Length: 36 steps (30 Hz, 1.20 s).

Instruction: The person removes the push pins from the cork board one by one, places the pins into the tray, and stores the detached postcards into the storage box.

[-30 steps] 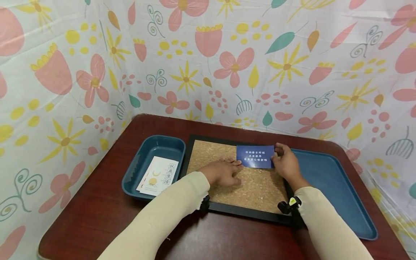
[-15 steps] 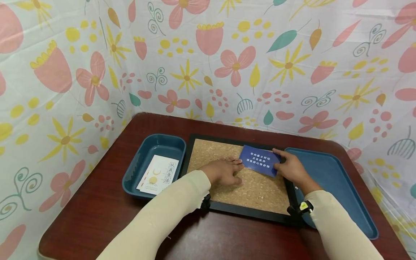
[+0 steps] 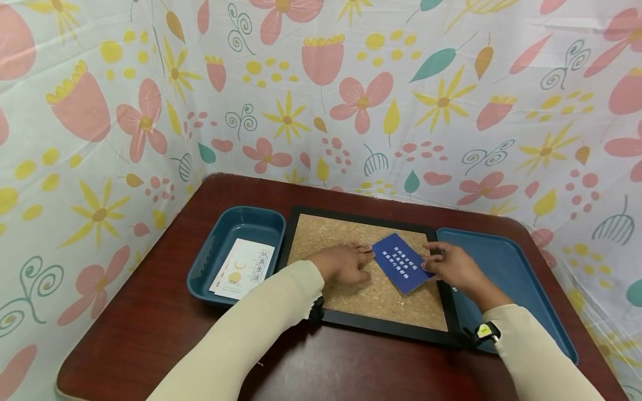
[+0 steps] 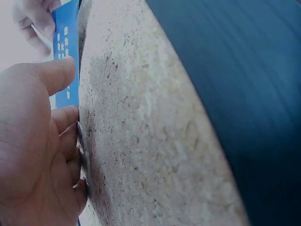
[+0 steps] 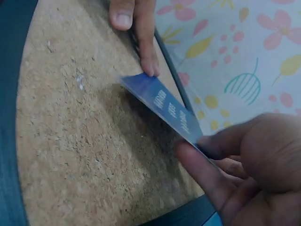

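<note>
A blue card (image 3: 399, 264) with white printed characters lies turned at a slant over the cork board (image 3: 326, 231), which has a black frame. My right hand (image 3: 458, 271) pinches the card's right corner between thumb and finger. In the right wrist view the card (image 5: 162, 106) is tilted, its near side lifted off the cork and throwing a shadow. My left hand (image 3: 343, 263) rests palm down on the cork, fingertips at the card's left corner. The left wrist view shows that hand (image 4: 40, 136) with its fingers against the board.
A deep blue tray (image 3: 202, 273) stands left of the board, holding several white printed cards (image 3: 244, 269). To the right lies a flat blue tray (image 3: 506, 267), partly under the right forearm. A flower-patterned cloth (image 3: 321, 111) hangs behind the dark red table (image 3: 150, 312).
The card has turned clockwise from nearly level to a steep slant. My right hand has moved right and down with its corner. My left hand has stayed in place.
</note>
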Tool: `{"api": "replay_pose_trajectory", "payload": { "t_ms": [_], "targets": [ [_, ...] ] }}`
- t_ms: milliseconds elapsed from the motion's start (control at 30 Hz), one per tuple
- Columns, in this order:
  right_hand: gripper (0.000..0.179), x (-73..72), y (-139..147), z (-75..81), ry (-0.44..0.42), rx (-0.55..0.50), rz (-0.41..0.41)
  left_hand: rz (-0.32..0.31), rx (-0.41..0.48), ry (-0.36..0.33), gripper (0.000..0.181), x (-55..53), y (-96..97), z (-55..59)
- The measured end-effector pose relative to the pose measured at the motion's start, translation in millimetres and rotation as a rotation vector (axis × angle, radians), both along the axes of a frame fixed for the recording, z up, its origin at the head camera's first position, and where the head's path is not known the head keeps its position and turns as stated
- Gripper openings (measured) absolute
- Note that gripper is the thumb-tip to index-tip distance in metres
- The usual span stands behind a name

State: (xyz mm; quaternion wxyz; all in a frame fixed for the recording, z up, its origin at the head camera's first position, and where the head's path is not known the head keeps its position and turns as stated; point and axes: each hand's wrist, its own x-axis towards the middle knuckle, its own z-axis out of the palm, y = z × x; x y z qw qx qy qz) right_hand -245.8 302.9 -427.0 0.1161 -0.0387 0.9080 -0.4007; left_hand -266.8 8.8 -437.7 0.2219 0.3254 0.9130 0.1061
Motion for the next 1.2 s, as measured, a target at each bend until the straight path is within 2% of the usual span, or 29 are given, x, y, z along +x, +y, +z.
{"api": "replay_pose_trajectory", "payload": {
  "t_ms": [100, 200, 267, 700, 867, 1067, 1200],
  "targets": [
    [0.067, 7.2, 1, 2.9, -0.084, -0.078, 0.074, -0.005, 0.0, 0.001, 0.068, -0.1, 0.6, -0.1],
    [0.07, 14.8, -1, 3.9, -0.148, -0.135, 0.099, -0.008, -0.002, 0.003, 0.068, -0.1, 0.9, 0.5],
    [0.071, 19.8, -4, 3.5, -0.166, -0.152, 0.087, -0.006, -0.002, 0.003, 0.068, -0.1, 0.8, 1.1],
    [0.075, 42.0, -14, -9.3, -0.102, -0.241, 0.045, 0.01, 0.011, -0.018, 0.067, -0.4, 1.9, 4.1],
    [0.074, 46.9, -19, -9.5, -0.097, -0.314, 0.034, 0.014, 0.047, 0.03, 0.065, -2.8, 2.5, 3.5],
    [0.073, 49.0, -25, -11.0, -0.093, -0.384, -0.004, 0.027, 0.087, 0.033, 0.061, -4.9, 1.3, 6.9],
    [0.072, 49.9, -29, -11.5, -0.087, -0.414, -0.043, 0.044, 0.105, 0.09, 0.057, -5.0, -1.4, 11.4]
  ]
}}
